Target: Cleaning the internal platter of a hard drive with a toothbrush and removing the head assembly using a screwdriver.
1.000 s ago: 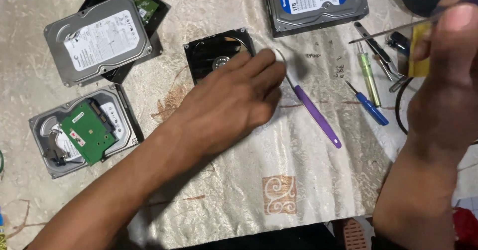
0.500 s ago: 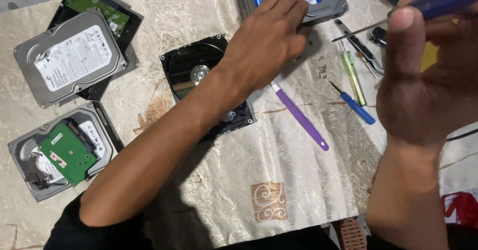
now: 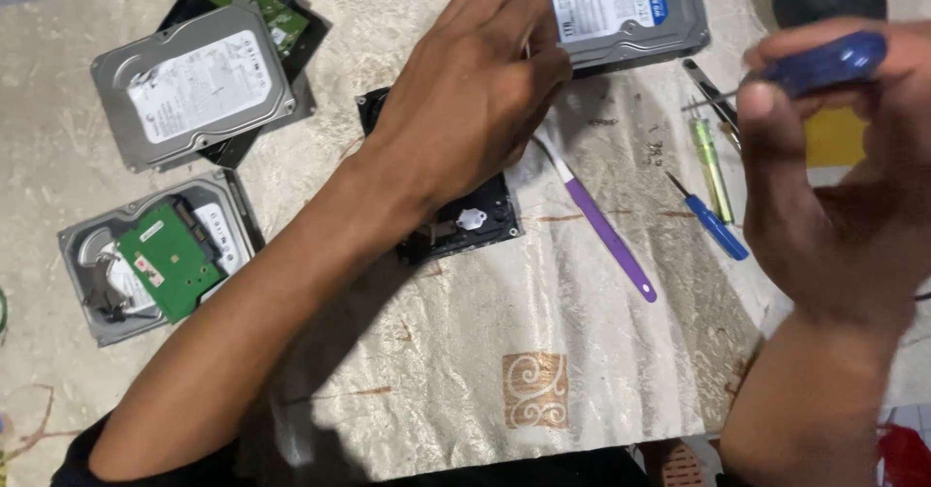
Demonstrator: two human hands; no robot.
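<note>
Drive (image 3: pixel 626 7) with the blue label lies at the far edge of the cloth (image 3: pixel 465 351), and the left hand (image 3: pixel 465 109) reaches to its near corner, fingers curled together; whether they pinch anything I cannot tell. Its forearm crosses the opened black drive (image 3: pixel 465 225), so a drag could knock that, while the right hand (image 3: pixel 844 186) grips a blue screwdriver (image 3: pixel 824 63) with fingers wrapped around it. No containers are in view.

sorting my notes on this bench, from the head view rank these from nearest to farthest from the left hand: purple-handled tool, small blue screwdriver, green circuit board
1. purple-handled tool: just right of the left hand, its white tip almost under the hand.
2. small blue screwdriver: farther right, beyond the purple tool.
3. green circuit board: far left, lying on an opened drive.
</note>
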